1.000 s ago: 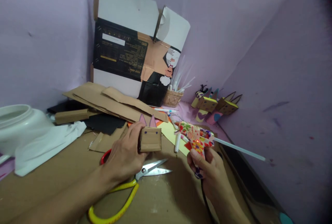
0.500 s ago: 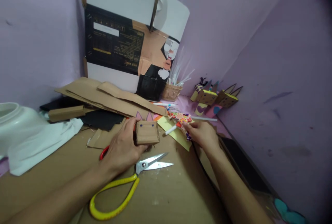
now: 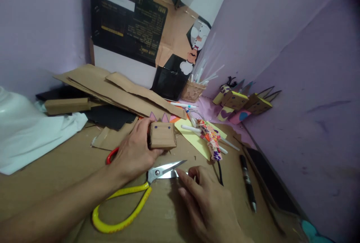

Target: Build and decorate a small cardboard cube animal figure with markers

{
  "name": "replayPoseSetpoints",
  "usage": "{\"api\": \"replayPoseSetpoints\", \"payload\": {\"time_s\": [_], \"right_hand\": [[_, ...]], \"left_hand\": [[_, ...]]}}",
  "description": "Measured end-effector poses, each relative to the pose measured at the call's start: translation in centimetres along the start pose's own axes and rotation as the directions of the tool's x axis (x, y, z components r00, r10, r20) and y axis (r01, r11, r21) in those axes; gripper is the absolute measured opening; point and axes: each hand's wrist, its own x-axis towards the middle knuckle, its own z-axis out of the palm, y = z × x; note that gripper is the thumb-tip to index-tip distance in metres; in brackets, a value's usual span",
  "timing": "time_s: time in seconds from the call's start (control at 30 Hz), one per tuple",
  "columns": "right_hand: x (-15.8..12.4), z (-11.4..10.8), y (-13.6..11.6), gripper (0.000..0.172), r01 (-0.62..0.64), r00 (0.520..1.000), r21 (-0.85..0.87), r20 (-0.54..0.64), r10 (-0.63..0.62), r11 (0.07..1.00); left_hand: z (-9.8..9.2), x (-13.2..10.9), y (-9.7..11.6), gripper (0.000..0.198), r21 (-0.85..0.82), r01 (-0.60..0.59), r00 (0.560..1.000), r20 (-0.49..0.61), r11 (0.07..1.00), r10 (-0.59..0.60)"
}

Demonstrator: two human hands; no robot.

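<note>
My left hand point(image 3: 137, 149) is closed around a small cardboard box head point(image 3: 163, 136) with two drawn dark eyes and pink pointed ears. Its fingers wrap the box's left side. In front of it lie yellow-handled scissors point(image 3: 157, 173), blades parted; one handle loop shows red beside my left wrist. My right hand point(image 3: 208, 201) hovers near the blade tips with the index finger stretched out and nothing visible in its grasp. Whether that finger touches the blade I cannot tell. Beyond it rests a flower-patterned glue gun point(image 3: 210, 138) with a black cord, on yellow paper point(image 3: 194, 141).
A black pen point(image 3: 247, 183) lies at right. Cardboard strips point(image 3: 126, 93) and black card point(image 3: 109, 117) are stacked behind my left hand. At the back stand a basket point(image 3: 192, 92) of white sticks and several cardboard animal figures point(image 3: 236, 100). White plastic point(image 3: 56, 138) sits at left.
My right hand has let go of the glue gun and come back toward me and left, to the scissors' tips. The left hand keeps its hold on the box head. The view has shifted slightly.
</note>
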Motion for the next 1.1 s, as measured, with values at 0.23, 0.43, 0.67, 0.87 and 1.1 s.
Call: {"api": "replayPoseSetpoints", "payload": {"time_s": [0.23, 0.43, 0.67, 0.87, 1.1], "right_hand": [[0.3, 1.0, 0.1, 0.039, 0.066, 0.996, -0.069, 0.059, -0.062, 0.995], [0.4, 1.4, -0.1, 0.038, 0.068, 0.995, -0.056, 0.071, -0.064, 0.996], [0.3, 1.3, 0.1, 0.036, -0.034, 0.999, 0.152, 0.034, 0.03, 0.988], [1.0, 0.5, 0.5, 0.027, -0.402, 0.89, 0.754, 0.188, 0.415, 0.52], [2.1, 0.0, 0.7, 0.035, -0.52, 0.65, 0.828, 0.543, 0.532, -0.21]], "left_hand": [[-0.1, 0.1, 0.1, 0.064, -0.011, 0.005, 1.0, 0.021, 1.0, -0.005], [0.0, 0.0, -0.1, 0.065, 0.005, 0.007, 1.0, 0.019, 1.0, -0.007], [-0.1, 0.1, 0.3, 0.065, 0.003, 0.007, 1.0, 0.02, 1.0, -0.007], [-0.1, 0.1, 0.1, 0.065, 0.016, -0.011, 1.0, 0.004, 1.0, 0.011], [0.0, -0.1, -0.1, 0.064, 0.046, -0.06, 0.998, 0.007, 0.997, 0.059]]}}
